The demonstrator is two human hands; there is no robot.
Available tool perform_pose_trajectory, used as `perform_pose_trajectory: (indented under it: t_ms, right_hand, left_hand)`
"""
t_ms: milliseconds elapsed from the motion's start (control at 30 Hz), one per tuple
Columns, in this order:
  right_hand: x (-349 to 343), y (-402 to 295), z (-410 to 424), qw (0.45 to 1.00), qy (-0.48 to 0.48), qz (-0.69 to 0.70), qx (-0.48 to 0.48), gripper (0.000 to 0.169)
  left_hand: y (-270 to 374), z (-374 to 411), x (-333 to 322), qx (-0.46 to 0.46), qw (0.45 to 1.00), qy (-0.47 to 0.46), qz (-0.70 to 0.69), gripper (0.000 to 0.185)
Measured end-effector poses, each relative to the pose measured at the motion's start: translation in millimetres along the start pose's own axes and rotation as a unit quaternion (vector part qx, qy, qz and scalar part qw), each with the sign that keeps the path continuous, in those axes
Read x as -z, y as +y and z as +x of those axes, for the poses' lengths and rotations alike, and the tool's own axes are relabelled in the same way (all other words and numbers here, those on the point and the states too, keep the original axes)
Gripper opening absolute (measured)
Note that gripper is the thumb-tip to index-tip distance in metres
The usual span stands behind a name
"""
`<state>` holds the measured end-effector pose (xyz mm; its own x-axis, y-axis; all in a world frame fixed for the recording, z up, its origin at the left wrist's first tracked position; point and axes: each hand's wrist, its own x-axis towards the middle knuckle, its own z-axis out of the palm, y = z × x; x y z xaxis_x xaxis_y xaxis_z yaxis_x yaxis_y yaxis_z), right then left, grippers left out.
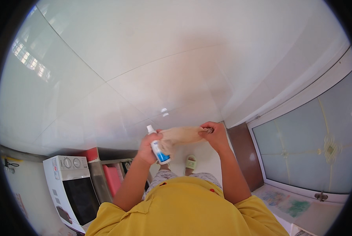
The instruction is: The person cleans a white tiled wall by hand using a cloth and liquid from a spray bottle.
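My left hand (149, 150) is closed around a white and blue plastic bottle (160, 153) with a white cap, tilted with its cap up and to the left. The same hand also grips one bunched end of a thin beige cloth (183, 135). Between my hands the cloth is stretched out roughly level. Its other end is pinched between the thumb and fingers of my right hand (213, 134), where a small darker gathered part shows at the fingertips. Part of the bunched cloth lies over the bottle's side.
A glossy white tiled wall (164, 70) rises before me. At the lower left stands a white microwave oven (65, 168) beside a shelf with a pink item (112, 178). To the right is a white-framed frosted glass panel (305, 144); a brown panel (246, 156) adjoins it.
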<state>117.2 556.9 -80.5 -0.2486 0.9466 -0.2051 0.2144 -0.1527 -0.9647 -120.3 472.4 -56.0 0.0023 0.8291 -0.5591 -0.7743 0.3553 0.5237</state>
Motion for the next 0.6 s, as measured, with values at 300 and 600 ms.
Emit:
perform_pose_trajectory:
  t_ms: [300, 600]
  right_hand:
    - [16.9, -9.5, 16.0, 0.962, -0.108, 0.212, -0.135, 0.018]
    - [-20.3, -30.7, 8.1, 0.96, -0.161, 0.206, -0.1, 0.029]
  left_hand:
    - [20.4, 6.6, 17.6, -0.014, 1.0, -0.019, -0.003, 0.03]
    - [10.8, -0.7, -14.4, -0.041, 0.992, 0.04, 0.113, 0.037]
